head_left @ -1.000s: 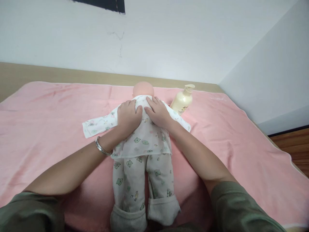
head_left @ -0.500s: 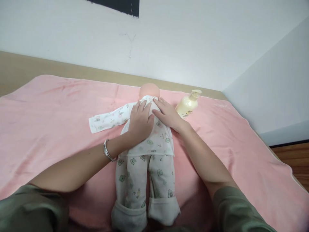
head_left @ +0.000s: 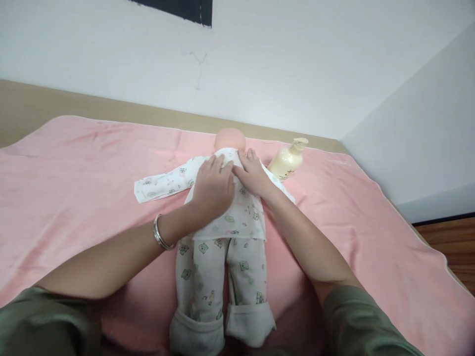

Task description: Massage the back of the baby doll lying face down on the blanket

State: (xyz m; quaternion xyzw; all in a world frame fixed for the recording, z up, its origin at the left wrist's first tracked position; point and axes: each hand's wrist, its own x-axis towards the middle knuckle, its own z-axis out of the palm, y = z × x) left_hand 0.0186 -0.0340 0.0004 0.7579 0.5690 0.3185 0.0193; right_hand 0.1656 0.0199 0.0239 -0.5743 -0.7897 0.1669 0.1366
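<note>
A baby doll (head_left: 229,139) lies on a pink blanket, only the back or top of its bald head bare. It wears a white printed top (head_left: 233,222) and matching trousers (head_left: 208,277) with rolled cuffs. My left hand (head_left: 214,187), with a silver bangle at the wrist, rests flat on the left side of the doll's upper body. On the right side, near the shoulder, lies my right hand (head_left: 253,173), fingers stretched toward the head. Both hands hold nothing. The doll's left-hand sleeve (head_left: 163,185) spreads outward; my right forearm partly covers the other sleeve.
A cream pump bottle (head_left: 287,160) stands on the pink blanket (head_left: 92,163), right of the doll's head. Behind the blanket runs a beige edge (head_left: 111,102) along a white wall (head_left: 278,64). Wooden flooring (head_left: 451,242) shows at the far right.
My right hand has shifted slightly left and inward on the top, so more of the right sleeve shows. My left hand has moved slightly left and still lies on the doll.
</note>
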